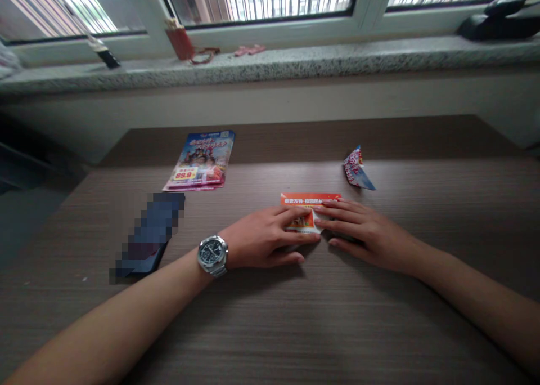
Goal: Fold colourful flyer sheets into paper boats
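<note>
A small orange and white printed paper (310, 197), seemingly a folded flyer, lies flat on the table between my hands. My left hand (270, 236) rests on its left part, fingers stretched out across the print. From the other side, my right hand (367, 230) lays its extended fingers over the paper's right edge. Both hands are open and flat, pressing on the paper rather than gripping it. The fingers cover much of the print and the right edge. A silver watch (212, 254) is on my left wrist.
A stack of colourful flyers (202, 157) lies at the back left. Nearer, a dark phone (149, 236), partly pixelated, lies beside my left forearm. A folded paper piece (358, 170) stands behind my right hand. Small items, including a red box (180, 41), line the granite windowsill (295, 63).
</note>
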Demonstrator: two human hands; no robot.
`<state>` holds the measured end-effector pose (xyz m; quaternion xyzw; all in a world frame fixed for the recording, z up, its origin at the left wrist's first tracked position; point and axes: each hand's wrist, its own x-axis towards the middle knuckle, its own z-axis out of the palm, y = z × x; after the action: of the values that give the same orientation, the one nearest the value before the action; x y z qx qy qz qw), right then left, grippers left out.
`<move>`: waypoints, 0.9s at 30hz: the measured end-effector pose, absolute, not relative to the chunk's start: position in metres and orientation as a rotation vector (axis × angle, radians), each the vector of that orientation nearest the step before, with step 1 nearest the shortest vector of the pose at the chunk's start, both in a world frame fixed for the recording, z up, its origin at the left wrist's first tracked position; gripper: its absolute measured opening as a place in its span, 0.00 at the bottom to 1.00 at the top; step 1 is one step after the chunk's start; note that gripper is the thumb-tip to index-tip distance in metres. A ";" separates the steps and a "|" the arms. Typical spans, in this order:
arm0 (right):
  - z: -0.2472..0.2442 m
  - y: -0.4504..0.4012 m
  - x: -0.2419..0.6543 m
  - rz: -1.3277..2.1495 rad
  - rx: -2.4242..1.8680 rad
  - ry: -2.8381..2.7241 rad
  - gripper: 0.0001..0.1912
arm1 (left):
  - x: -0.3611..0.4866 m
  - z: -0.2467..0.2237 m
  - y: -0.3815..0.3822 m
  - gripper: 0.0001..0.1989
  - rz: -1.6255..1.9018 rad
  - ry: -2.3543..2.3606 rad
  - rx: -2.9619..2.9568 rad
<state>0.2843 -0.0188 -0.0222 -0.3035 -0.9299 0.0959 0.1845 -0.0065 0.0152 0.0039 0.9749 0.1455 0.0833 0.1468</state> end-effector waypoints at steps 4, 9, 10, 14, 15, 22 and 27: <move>-0.022 -0.019 0.284 0.261 -0.851 -2.618 0.23 | -0.005 0.006 0.013 0.22 0.231 0.428 2.791; -0.021 -0.019 0.284 0.263 -0.856 -2.621 0.23 | -0.006 0.007 0.012 0.22 0.261 0.445 2.763; -0.021 -0.018 0.284 0.265 -0.856 -2.620 0.23 | -0.006 0.007 0.012 0.22 0.263 0.448 2.761; -0.020 -0.019 0.283 0.295 -0.871 -2.607 0.24 | -0.006 0.005 0.012 0.22 0.254 0.445 2.777; -0.019 -0.019 0.283 0.308 -0.875 -2.603 0.24 | -0.006 0.005 0.012 0.22 0.257 0.432 2.786; -0.020 -0.018 0.284 0.339 -0.880 -2.597 0.25 | -0.004 0.004 0.013 0.22 0.271 0.356 2.839; -0.021 -0.018 0.285 0.341 -0.880 -2.616 0.24 | -0.003 0.003 0.013 0.23 0.253 0.375 2.857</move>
<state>0.2848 -0.0178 -0.0213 -0.3113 -0.9254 0.1206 0.1793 -0.0031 0.0133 0.0035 0.9800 0.1287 0.0869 0.1241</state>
